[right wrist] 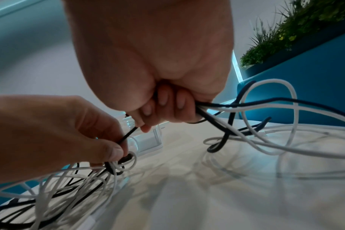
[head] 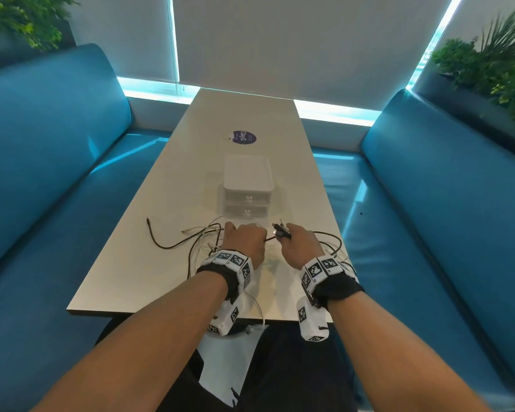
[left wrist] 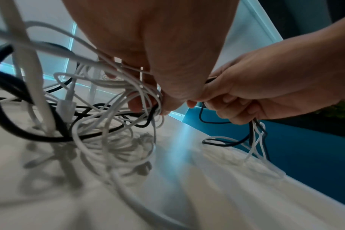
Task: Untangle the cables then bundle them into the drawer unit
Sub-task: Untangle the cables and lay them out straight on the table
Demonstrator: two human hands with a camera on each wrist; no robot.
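Note:
A tangle of black and white cables (head: 202, 239) lies on the white table (head: 137, 269) in front of a small white two-drawer unit (head: 247, 185), both drawers closed. My left hand (head: 244, 239) grips the knotted middle of the tangle (left wrist: 140, 96), thumb and fingers pinching a black strand (right wrist: 126, 137). My right hand (head: 298, 242) holds a bunch of cable ends (head: 280, 228) in its curled fingers (right wrist: 167, 105), plugs sticking out above the fist. Black and white strands (right wrist: 266, 105) trail from it to the right. The hands are close together, a short black strand taut between them.
Blue padded benches (head: 57, 173) run along both sides of the table. A round dark sticker (head: 243, 137) sits on the tabletop beyond the drawer unit. Plants (head: 494, 66) stand behind the benches. One black cable end (head: 148, 221) stretches out to the left.

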